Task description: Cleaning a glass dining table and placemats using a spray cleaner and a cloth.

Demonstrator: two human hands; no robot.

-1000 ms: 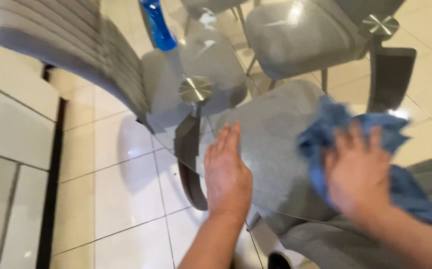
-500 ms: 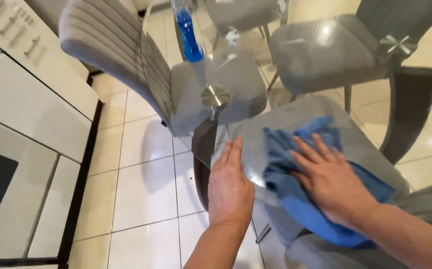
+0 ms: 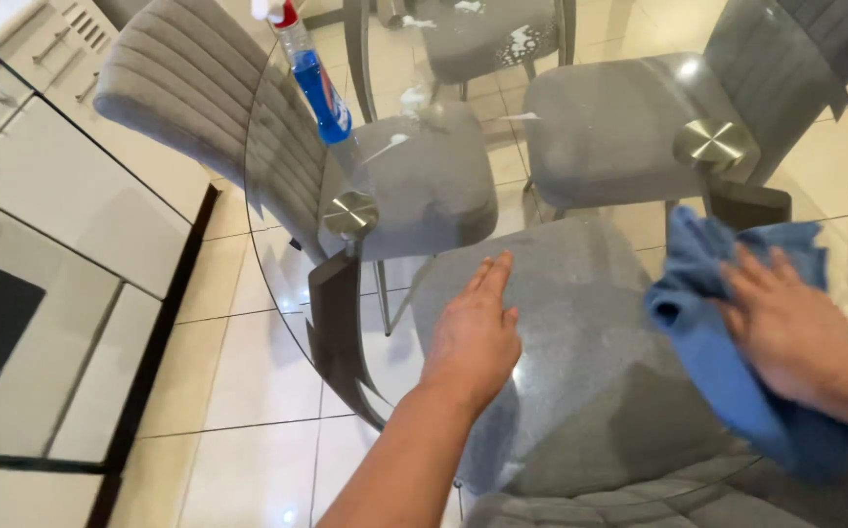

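The blue cloth (image 3: 727, 362) is pressed flat under the open right hand (image 3: 795, 328) at the frame's right, while the left hand (image 3: 473, 337) (palm down, gripping nothing) is braced at centre on the round glass table (image 3: 277, 235), apparently for support.

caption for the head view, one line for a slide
Right hand presses a blue cloth on a round glass table; left hand lies flat beside it.
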